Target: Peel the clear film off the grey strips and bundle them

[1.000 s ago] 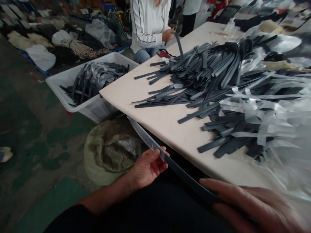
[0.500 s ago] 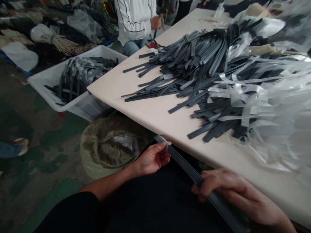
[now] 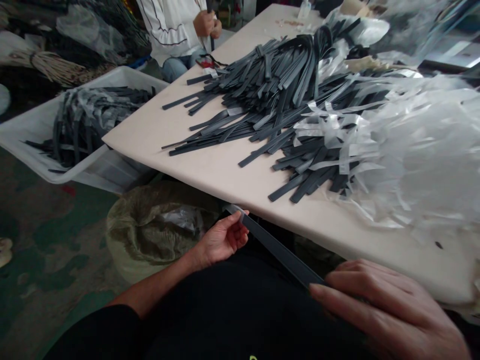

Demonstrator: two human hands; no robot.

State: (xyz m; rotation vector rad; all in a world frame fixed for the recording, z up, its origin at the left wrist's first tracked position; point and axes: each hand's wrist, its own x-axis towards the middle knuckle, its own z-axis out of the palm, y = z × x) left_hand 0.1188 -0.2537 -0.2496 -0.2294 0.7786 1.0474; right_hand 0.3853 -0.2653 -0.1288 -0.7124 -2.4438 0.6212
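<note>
A long dark grey strap [image 3: 279, 247] runs slantwise below the table edge, from my left hand down to my right hand. Near its far end, where a pale translucent piece wraps it, my left hand [image 3: 225, 236] pinches it between thumb and curled fingers. My right hand [image 3: 390, 305] is closed around the strap further along, its thumb and fingers on either side. Beyond the right hand the strap is hidden. On the table [image 3: 210, 172] lies a heap of similar dark straps [image 3: 258, 90], beside a pile of translucent plastic strips [image 3: 412, 150].
A white plastic bin [image 3: 93, 172] holding more straps stands left of the table. Below the table edge sits an open olive sack [image 3: 131, 240] with clear plastic inside. A co-worker in a white jacket [image 3: 168, 35] sits across the corner, hands [image 3: 207, 24] on a dark strip.
My right hand has slid along the strap, away from my left hand, and looks larger. The left hand keeps its pinch. The view has turned right; the co-worker's hands have come together.
</note>
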